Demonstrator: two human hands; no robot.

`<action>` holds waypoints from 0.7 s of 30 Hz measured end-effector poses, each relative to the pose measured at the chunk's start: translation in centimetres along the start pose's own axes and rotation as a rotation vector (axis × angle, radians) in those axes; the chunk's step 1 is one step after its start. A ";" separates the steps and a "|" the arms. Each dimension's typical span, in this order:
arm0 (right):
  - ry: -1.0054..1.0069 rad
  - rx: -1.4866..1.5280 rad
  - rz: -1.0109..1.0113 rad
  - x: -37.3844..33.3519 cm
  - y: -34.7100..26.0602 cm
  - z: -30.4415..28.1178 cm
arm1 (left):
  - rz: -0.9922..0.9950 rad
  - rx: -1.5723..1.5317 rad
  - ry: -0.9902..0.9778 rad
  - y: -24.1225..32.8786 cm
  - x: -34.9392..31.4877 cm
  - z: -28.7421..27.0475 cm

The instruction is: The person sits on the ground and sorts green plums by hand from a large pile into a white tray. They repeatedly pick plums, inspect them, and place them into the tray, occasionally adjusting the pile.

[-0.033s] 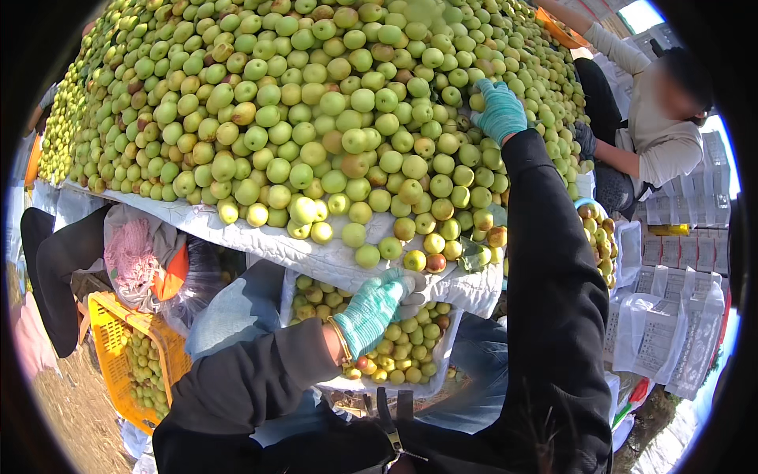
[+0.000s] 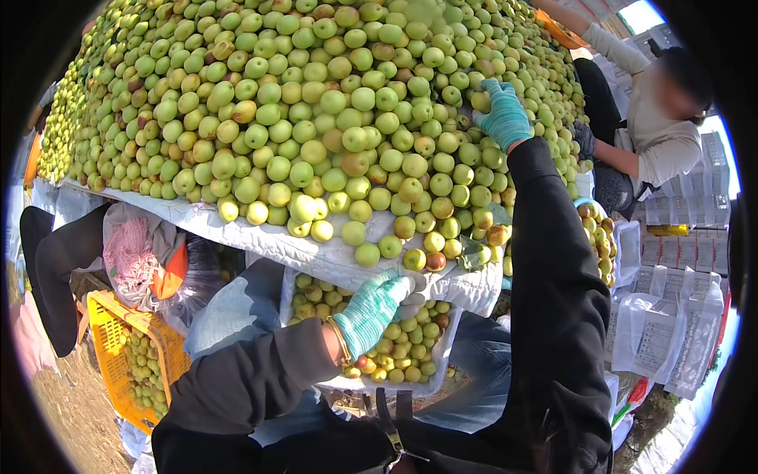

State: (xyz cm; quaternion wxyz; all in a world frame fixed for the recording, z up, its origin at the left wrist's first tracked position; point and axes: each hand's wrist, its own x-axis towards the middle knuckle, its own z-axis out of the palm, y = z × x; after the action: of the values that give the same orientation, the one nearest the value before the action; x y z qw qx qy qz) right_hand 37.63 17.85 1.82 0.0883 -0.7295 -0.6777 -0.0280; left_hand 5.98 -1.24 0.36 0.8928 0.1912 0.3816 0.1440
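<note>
A big heap of green jujubes (image 2: pixel 316 103), some with brown or reddish patches, rises on a white quilted cloth (image 2: pixel 316 257). On the heap's right side my right hand (image 2: pixel 505 117), in a teal knitted glove, has its fingers closed around one jujube (image 2: pixel 480 101). My left hand (image 2: pixel 371 312), gloved alike, hovers at the cloth's front edge over a white crate (image 2: pixel 286 299) partly filled with jujubes. Its grey-coated fingers are bent together; whatever lies in them is hidden. The crate sits between my knees.
A yellow plastic crate (image 2: pixel 170 347) with jujubes stands at the lower left, near a bundle of clothing (image 2: pixel 130 253). Another person (image 2: pixel 663 134) sits at the right beside a container of jujubes (image 2: pixel 596 229). Behind are stacked white boxes (image 2: pixel 671 316).
My right hand has shifted slightly to the right, with the jujube at its fingertips. The left hand has hardly moved.
</note>
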 end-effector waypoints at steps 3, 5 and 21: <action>0.195 0.402 -0.080 -4.7 -1.1 -2.0 | -0.013 -0.083 0.035 -0.5 -0.6 -0.1; 0.202 0.635 -0.124 -8.2 -2.4 -3.1 | 0.022 -0.038 0.007 -0.5 -0.9 -0.3; -0.165 0.512 0.390 -46.7 -10.8 9.0 | 0.250 -0.035 -0.054 -1.8 -3.5 -4.5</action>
State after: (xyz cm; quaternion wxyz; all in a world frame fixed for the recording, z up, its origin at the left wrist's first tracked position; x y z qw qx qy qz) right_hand 22.49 -25.89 -13.55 0.2174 -0.7993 -0.5153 0.2198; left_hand 0.57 -3.24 -1.12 0.8809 0.2256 0.3281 0.2558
